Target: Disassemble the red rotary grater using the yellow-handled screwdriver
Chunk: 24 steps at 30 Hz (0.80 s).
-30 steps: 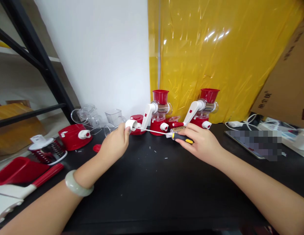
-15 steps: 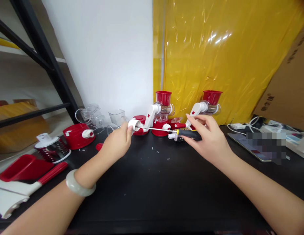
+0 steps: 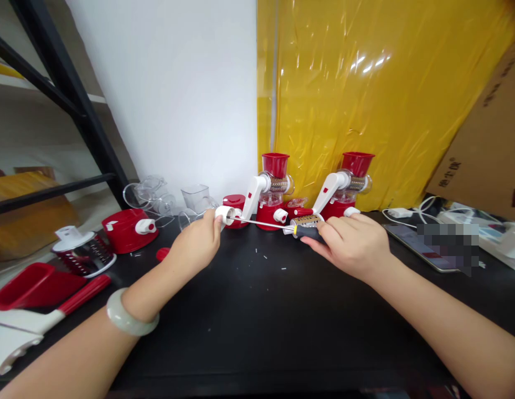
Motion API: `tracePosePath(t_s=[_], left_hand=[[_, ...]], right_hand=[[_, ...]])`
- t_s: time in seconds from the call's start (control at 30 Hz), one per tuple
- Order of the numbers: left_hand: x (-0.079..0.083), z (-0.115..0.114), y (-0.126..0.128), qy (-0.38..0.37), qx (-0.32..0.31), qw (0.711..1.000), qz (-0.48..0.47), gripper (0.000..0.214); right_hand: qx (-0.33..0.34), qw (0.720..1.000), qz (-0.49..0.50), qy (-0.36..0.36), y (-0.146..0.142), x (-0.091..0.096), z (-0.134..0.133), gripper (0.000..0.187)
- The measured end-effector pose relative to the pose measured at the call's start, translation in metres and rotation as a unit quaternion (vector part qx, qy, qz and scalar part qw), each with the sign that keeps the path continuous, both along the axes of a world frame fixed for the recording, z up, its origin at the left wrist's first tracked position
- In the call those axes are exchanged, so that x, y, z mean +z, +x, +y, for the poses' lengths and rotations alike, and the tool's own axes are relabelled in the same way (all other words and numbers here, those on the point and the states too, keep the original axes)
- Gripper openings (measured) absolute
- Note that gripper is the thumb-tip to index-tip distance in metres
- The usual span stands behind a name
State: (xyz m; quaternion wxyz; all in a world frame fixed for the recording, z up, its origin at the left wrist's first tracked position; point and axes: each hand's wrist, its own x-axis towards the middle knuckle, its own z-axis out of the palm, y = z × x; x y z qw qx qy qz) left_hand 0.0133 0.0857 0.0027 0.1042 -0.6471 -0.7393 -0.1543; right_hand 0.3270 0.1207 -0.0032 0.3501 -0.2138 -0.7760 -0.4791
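Observation:
My left hand point(image 3: 198, 239) is closed around a white round plastic part point(image 3: 225, 215) whose hollow end faces right. My right hand point(image 3: 351, 239) grips the dark handle of a screwdriver point(image 3: 309, 233) with a yellow collar. Its long metal shaft runs left, and the tip goes into the opening of the white part; where exactly it rests inside is hidden. Just behind the handle, a metal grater drum point(image 3: 306, 220) lies on the black table point(image 3: 257, 327). Both hands are held above the tabletop.
Two red-and-white rotary graters point(image 3: 275, 185) stand at the back. On the left are a red base point(image 3: 128, 230), a slicer drum point(image 3: 85, 252), a red hopper point(image 3: 37, 285) and clear plastic parts point(image 3: 152, 197). A tablet point(image 3: 419, 249) and white cables point(image 3: 426, 208) lie right.
My right hand has turned, its fingers rolling from spread along the screwdriver handle to wrapped over it. The left hand keeps the white part in nearly the same place. The view has shifted slightly.

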Motion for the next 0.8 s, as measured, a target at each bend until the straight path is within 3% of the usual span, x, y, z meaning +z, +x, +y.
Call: tracePosePath(t_s=[0.17, 0.37, 0.47, 0.63, 0.7, 0.8], left_hand=[[0.003, 0.0, -0.003, 0.009, -0.005, 1.0, -0.007, 0.045], [0.002, 0.001, -0.006, 0.001, -0.017, 1.0, -0.023, 0.047], [-0.001, 0.003, -0.007, -0.01, -0.017, 0.999, -0.027, 0.048], [-0.006, 0.004, -0.004, -0.007, -0.012, 1.0, 0.001, 0.048], [-0.006, 0.003, -0.002, -0.009, -0.005, 1.0, 0.01, 0.047], [-0.008, 0.002, -0.001, -0.007, -0.003, 1.0, 0.018, 0.046]], right_hand=[[0.056, 0.998, 0.028, 0.001, 0.007, 0.002, 0.001, 0.01], [0.104, 0.988, 0.1, -0.057, 0.003, -0.009, 0.008, 0.015], [0.082, 0.974, 0.138, -0.16, 0.0, -0.011, 0.01, 0.025], [-0.02, 0.918, 0.12, -0.378, -0.003, -0.008, 0.011, 0.035], [-0.042, 0.917, 0.104, -0.384, -0.003, -0.008, 0.011, 0.036], [-0.044, 0.945, 0.104, -0.307, -0.004, -0.009, 0.009, 0.033]])
